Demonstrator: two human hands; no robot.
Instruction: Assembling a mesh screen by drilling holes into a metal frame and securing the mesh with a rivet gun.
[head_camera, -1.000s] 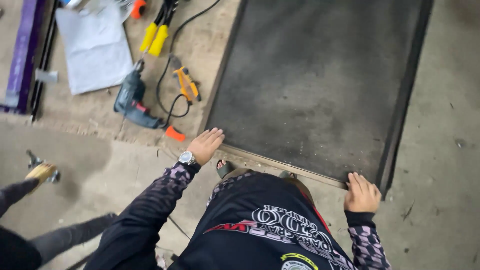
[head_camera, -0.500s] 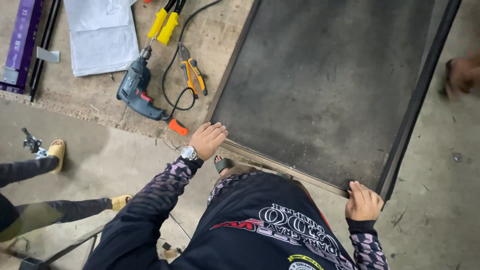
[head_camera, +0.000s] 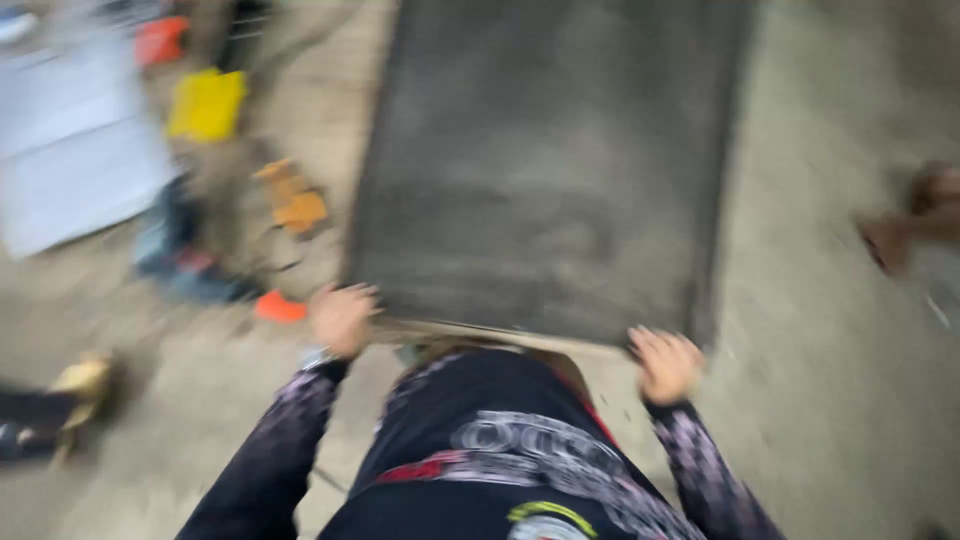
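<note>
On the floor (head_camera: 830, 330), a blurred drill (head_camera: 185, 262) lies at the left. The left hand (head_camera: 341, 316) is clamped on the near left corner of the dark panel (head_camera: 550, 170); the right hand (head_camera: 665, 362) grips its near right corner.

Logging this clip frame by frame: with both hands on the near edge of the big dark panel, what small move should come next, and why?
Probably a short, even lift of the near edge. The left hand and right hand sit at the two near corners of the dark panel, which appears to lie flat on the floor. Tools lie close beside its left side, so raising it straight looks safer than sliding. The frame is blurred.
</note>
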